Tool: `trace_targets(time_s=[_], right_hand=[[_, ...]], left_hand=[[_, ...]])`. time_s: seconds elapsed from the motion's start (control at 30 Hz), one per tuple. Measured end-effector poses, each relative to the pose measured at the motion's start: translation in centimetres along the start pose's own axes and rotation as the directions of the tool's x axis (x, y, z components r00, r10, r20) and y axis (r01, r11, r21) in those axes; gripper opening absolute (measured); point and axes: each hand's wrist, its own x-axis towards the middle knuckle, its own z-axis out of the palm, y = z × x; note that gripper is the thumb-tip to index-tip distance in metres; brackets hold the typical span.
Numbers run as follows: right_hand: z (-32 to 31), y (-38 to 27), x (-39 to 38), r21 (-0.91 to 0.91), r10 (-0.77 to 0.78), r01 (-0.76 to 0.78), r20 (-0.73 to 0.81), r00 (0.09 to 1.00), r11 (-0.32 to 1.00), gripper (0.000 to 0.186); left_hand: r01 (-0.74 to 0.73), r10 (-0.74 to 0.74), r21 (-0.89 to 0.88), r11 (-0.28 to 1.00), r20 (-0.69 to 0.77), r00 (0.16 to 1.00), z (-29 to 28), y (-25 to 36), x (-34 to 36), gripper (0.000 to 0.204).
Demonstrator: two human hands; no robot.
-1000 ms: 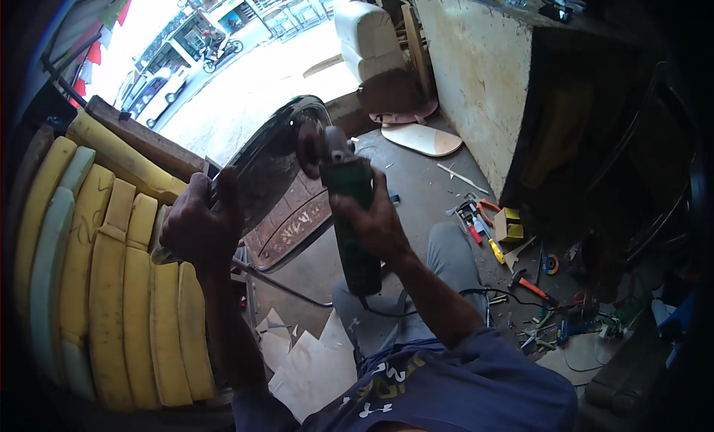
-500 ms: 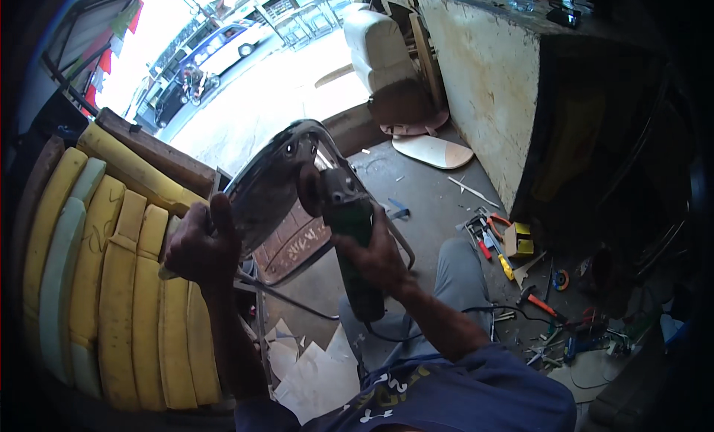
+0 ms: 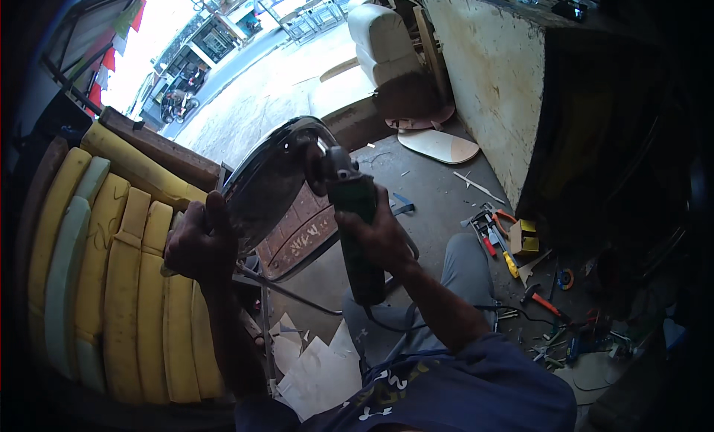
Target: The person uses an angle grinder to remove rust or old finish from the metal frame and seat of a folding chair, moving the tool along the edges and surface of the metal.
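My left hand [image 3: 201, 242] grips the lower left end of a dark, curved, tray-like panel [image 3: 260, 183], tilted up in front of me. My right hand [image 3: 379, 235] is wrapped round the green body of an angle grinder [image 3: 363, 276]. Its dark disc [image 3: 316, 170] is at the upper right part of the panel, where I cannot tell whether it touches. The grinder's cord runs down and right across my legs. Behind and below the panel is a rusty reddish board [image 3: 294, 246] with scratched markings, with bent tubing beside it.
Yellow foam cushions [image 3: 123, 283] stack at left. White paper sheets [image 3: 316, 376] lie below. At right are scattered tools [image 3: 509, 261], a small box [image 3: 524, 235] and a worn cabinet [image 3: 483, 90]. A white seat [image 3: 379, 41] and pale board [image 3: 439, 145] stand farther back, near the open street.
The panel and grinder dipped, then rose slightly, with the disc staying near the panel's upper part. The view has shifted a little. The white car in the street has left sight.
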Motion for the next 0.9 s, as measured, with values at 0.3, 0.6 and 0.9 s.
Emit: trace_targets(time_s=[0.3, 0.6, 0.9], right_hand=[[0.7, 0.1, 0.9, 0.048, -0.159, 0.161, -0.040, 0.986, 0.986, 0.075], [-0.2, -1.2, 1.3, -0.036, -0.095, 0.095, -0.009, 0.995, 0.995, 0.078], [-1.0, -0.9, 1.1, 0.026, -0.155, 0.155, 0.018, 0.988, 0.988, 0.078]], left_hand=[[0.025, -0.025, -0.014, 1.000, 0.031, 0.999, -0.2, 0.3, 0.1, 0.053], [0.010, -0.010, -0.017, 1.000, 0.008, 1.000, -0.5, 0.2, 0.1, 0.053], [0.037, -0.037, -0.036, 0.999, 0.006, 0.999, -0.2, 0.8, 0.1, 0.051]])
